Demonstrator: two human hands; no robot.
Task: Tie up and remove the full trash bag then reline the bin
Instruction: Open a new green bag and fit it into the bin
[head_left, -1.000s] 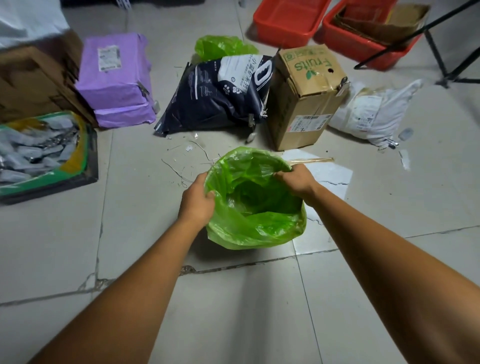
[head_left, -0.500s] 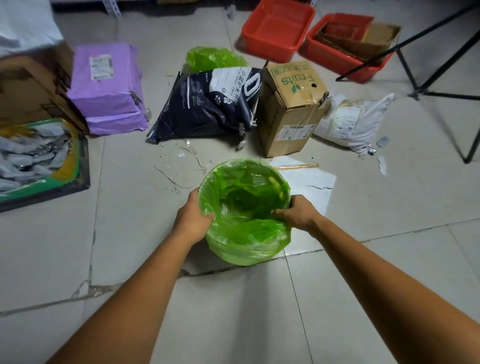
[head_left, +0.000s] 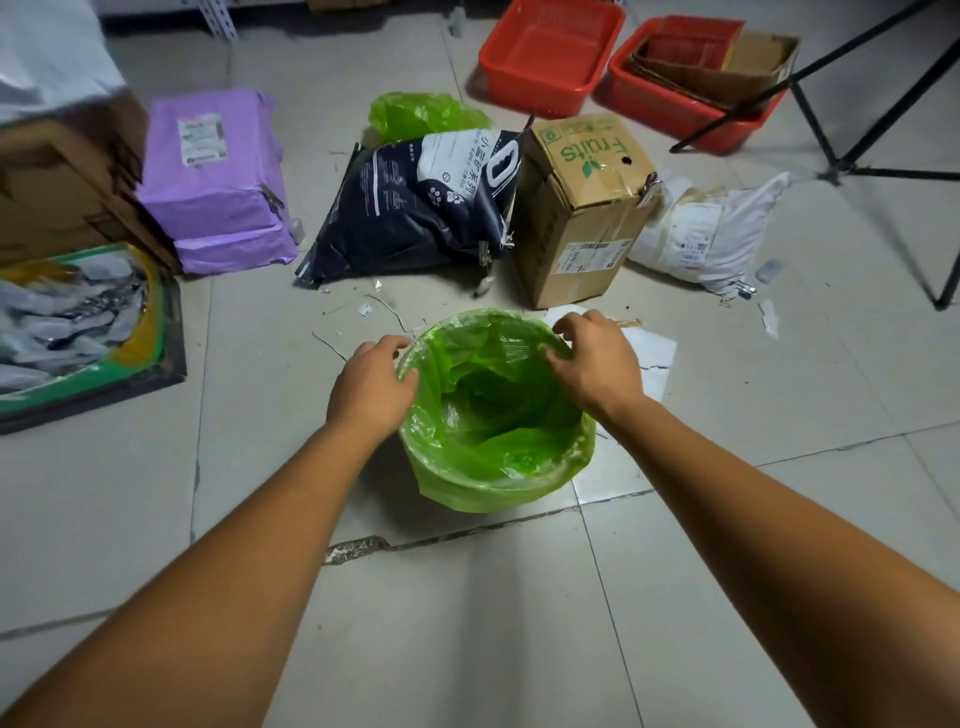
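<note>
A small round bin stands on the tiled floor, covered inside and over its rim by a fresh green liner (head_left: 493, 431), so the bin itself is hidden. My left hand (head_left: 371, 387) grips the liner at the left rim, thumb inside. At the back right rim, my right hand (head_left: 592, 364) pinches the liner's edge, fingers curled over the outside. Another bulging green bag (head_left: 421, 114) lies farther back, partly behind a dark sack.
Just beyond the bin lie the dark printed sack (head_left: 415, 208), a "Fruits" carton (head_left: 582, 208) and a white parcel (head_left: 711, 234). A purple parcel (head_left: 218, 182) and a tray of grey packets (head_left: 78, 322) sit left. Two red baskets (head_left: 550, 52) and black stand legs (head_left: 883, 171) are at the back right.
Both hands have slid along the bin's rim. The right one went from the near right side to the back right, the left one slightly farther back, and the liner sits lower over the outside.
</note>
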